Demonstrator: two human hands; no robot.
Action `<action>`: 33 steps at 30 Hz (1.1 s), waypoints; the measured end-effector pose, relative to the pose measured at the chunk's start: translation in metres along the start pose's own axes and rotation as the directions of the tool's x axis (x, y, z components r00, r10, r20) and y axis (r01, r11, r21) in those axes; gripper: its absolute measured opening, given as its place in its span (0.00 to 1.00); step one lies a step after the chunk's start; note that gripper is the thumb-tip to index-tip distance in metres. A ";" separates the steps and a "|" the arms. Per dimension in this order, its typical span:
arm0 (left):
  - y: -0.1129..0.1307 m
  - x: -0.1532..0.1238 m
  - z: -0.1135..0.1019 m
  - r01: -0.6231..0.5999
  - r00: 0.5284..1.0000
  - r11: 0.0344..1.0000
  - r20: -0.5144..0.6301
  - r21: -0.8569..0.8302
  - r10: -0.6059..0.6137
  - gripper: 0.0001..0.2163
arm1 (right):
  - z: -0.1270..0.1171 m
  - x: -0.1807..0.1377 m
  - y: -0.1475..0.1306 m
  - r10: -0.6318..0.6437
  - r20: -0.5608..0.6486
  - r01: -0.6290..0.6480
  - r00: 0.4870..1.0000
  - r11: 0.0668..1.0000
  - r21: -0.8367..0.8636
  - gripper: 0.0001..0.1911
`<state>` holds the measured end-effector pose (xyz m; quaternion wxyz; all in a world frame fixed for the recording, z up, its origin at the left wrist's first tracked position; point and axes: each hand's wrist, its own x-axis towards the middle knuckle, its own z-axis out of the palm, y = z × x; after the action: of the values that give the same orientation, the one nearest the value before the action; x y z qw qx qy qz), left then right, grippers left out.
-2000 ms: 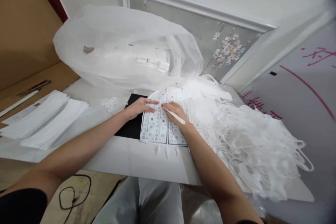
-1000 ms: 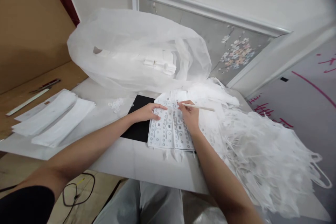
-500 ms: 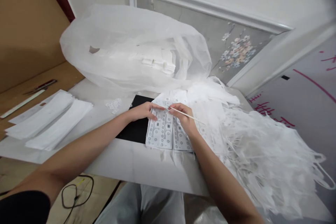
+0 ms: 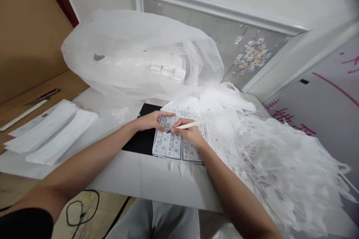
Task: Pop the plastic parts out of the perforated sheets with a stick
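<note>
My right hand [image 4: 187, 131] is closed round a slim white pen-like tool [image 4: 186, 125] with a dark pointed tip. Its tip is at a white sheet printed with grey rings and outlines [image 4: 167, 148]; whether it touches cannot be made out. My left hand [image 4: 151, 120] lies on the sheet's left part, thumb and forefinger spread apart on either side of the printed shapes. Under the sheet's left edge a black mat [image 4: 138, 138] shows. Thin white strips hang from the sheet's near edge.
Tangled white strips [image 4: 283, 164] heap up at the right. Behind stands a large translucent bag [image 4: 117, 37] with white stacks inside. At the left are folded white sheets [image 4: 63, 134], small clear pieces [image 4: 120, 114], a flat pale strip [image 4: 24, 115] and a red-and-black tool [image 4: 46, 95].
My right hand has moved nearer and slightly left over the sheet, bringing the tool's tip toward me. My left hand stays about where it was, on the sheet.
</note>
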<state>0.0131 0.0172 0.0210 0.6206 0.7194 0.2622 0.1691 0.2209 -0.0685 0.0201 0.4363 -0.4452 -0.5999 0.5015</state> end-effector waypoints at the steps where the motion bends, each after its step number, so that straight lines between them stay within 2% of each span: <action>1: 0.000 0.000 -0.001 -0.003 1.000 1.000 0.005 0.029 0.003 0.37 | 0.001 0.000 0.001 -0.002 0.003 0.002 1.000 1.000 -0.006 0.10; 6: -0.001 0.002 -0.003 -0.014 1.000 0.996 0.029 0.091 0.011 0.39 | 0.002 0.001 0.003 -0.023 0.015 0.024 1.000 0.999 -0.030 0.11; 18: -0.002 0.003 -0.008 0.001 0.999 0.997 0.043 0.080 -0.004 0.37 | 0.002 0.001 0.006 -0.088 0.053 0.093 0.995 0.990 -0.105 0.11; 25: -0.004 0.003 -0.007 -0.005 0.998 0.999 0.069 -0.044 0.008 0.37 | 0.004 0.000 0.009 -0.083 0.103 0.104 0.991 0.969 -0.222 0.09; 33: -0.002 0.002 -0.007 0.037 0.998 0.985 0.054 -0.170 -0.028 0.38 | 0.008 -0.003 0.007 -0.090 0.073 0.111 0.993 0.926 -0.362 0.08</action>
<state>0.0107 0.0243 0.0199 0.6892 0.6634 0.2422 0.1621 0.2147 -0.0721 0.0118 0.3544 -0.4732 -0.7164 0.3703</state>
